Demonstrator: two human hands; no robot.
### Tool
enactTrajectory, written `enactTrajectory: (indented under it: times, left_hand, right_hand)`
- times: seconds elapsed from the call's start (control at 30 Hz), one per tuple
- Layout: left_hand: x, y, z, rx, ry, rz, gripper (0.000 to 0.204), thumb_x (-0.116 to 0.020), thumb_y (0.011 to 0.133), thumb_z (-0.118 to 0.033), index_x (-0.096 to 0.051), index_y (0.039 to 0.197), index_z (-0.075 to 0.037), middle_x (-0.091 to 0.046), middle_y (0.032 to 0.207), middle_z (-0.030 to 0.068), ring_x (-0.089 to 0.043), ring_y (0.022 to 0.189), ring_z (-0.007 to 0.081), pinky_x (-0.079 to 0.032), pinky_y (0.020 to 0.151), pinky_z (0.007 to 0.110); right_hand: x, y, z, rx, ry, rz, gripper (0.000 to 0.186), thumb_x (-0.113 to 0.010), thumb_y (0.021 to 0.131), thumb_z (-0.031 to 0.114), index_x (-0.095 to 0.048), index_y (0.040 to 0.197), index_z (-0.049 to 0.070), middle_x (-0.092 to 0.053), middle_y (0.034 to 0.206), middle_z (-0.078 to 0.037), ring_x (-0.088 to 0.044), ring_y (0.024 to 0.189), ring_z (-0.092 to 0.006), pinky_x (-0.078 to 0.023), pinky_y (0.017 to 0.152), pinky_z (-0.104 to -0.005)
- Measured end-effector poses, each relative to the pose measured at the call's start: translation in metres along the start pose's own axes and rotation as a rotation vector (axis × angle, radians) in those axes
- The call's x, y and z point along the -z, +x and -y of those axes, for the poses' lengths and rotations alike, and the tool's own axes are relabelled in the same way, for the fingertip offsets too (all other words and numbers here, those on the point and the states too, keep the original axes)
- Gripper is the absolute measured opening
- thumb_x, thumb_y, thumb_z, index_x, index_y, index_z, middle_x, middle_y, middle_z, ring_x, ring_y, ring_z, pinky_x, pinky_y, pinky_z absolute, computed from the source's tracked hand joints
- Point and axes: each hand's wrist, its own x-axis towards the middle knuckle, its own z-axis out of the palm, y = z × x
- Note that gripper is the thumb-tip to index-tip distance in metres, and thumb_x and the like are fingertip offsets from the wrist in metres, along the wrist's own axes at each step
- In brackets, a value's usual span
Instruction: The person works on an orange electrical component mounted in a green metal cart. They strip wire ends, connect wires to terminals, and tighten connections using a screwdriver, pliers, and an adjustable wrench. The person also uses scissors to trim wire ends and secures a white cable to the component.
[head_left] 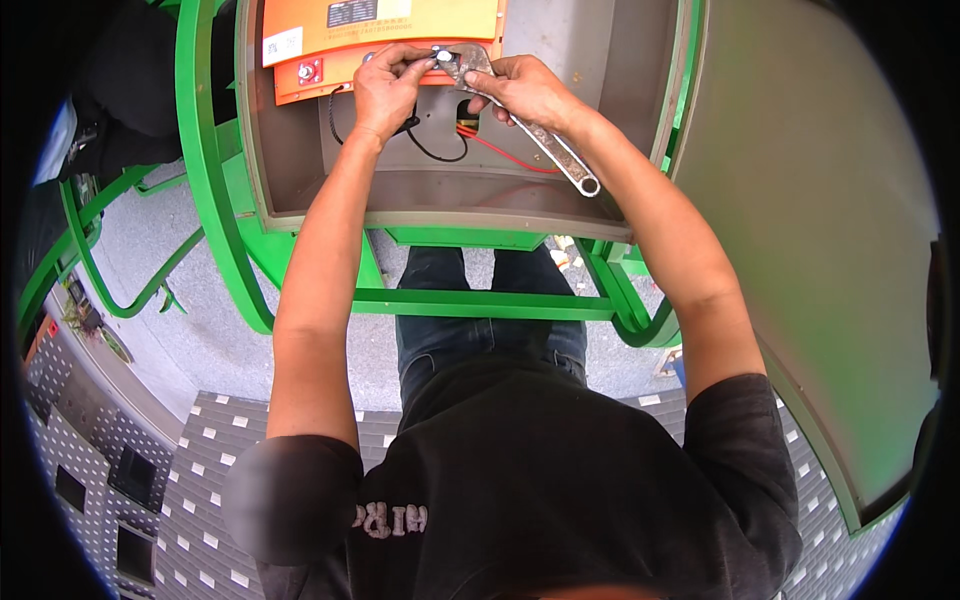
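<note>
My right hand (pixel 525 92) grips an adjustable wrench (pixel 560 155), its worn metal handle slanting down to the right and its jaws up at the left. Those jaws are around or against a small bright bolt or nut (pixel 444 57) at the front of an orange box (pixel 400 30). Close beside the jaws, my left hand (pixel 388 92) has thumb and forefinger pinched together at the fastener; what lies between the fingertips is too small to make out. A red terminal (pixel 309 72) with a metal bolt shows on the box's front, left of my left hand.
The orange box sits in a brown metal compartment (pixel 430 195) on a green tubular frame (pixel 480 303). A black cable (pixel 440 158) and a red cable (pixel 510 158) lie by a hole in its floor. To the right stands a large open panel (pixel 800 230).
</note>
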Motion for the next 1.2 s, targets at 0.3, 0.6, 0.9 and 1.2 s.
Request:
enactTrajectory:
  times: [0.3, 0.6, 0.9, 1.2]
  left_hand:
    - [-0.003, 0.004, 0.002, -0.064, -0.036, -0.001, 0.009, -0.075, 0.093, -0.005, -0.076, 0.100, 0.000, -0.067, 0.072, -0.0036, -0.050, 0.058, 0.0021, -0.040, 0.052, 0.021]
    - [-0.003, 0.003, 0.000, -0.036, -0.025, 0.014, 0.008, -0.075, 0.093, -0.005, -0.075, 0.100, 0.000, -0.067, 0.072, -0.0027, -0.051, 0.058, 0.0026, -0.041, 0.053, 0.021]
    - [0.002, 0.006, -0.004, -0.102, 0.015, 0.061, 0.008, -0.073, 0.093, -0.003, -0.075, 0.099, 0.001, -0.071, 0.079, -0.0002, -0.058, 0.064, 0.0044, -0.048, 0.060, 0.022]
    - [-0.006, 0.004, -0.002, -0.121, 0.014, -0.050, 0.010, -0.075, 0.085, -0.002, -0.079, 0.095, -0.003, -0.072, 0.084, 0.0047, -0.061, 0.066, 0.0101, -0.051, 0.065, 0.027]
  right_hand:
    - [0.000, 0.004, -0.005, 0.041, -0.037, 0.022, 0.035, -0.063, 0.104, 0.032, -0.068, 0.108, -0.002, -0.067, 0.076, -0.004, -0.053, 0.054, -0.0087, -0.046, 0.050, -0.0273]
    - [-0.012, 0.001, -0.009, 0.033, 0.002, -0.052, 0.034, -0.063, 0.104, 0.032, -0.066, 0.102, -0.002, -0.064, 0.074, -0.003, -0.053, 0.053, -0.0095, -0.045, 0.049, -0.0285]
    - [-0.027, 0.002, -0.017, 0.030, 0.170, -0.121, 0.034, -0.062, 0.104, 0.028, -0.067, 0.098, -0.006, -0.067, 0.075, -0.008, -0.059, 0.056, -0.0146, -0.049, 0.052, -0.0332]
    - [-0.069, -0.008, -0.010, -0.024, 0.537, -0.254, 0.024, -0.061, 0.105, 0.023, -0.063, 0.099, 0.000, -0.060, 0.075, -0.004, -0.051, 0.053, -0.0107, -0.042, 0.045, -0.0284]
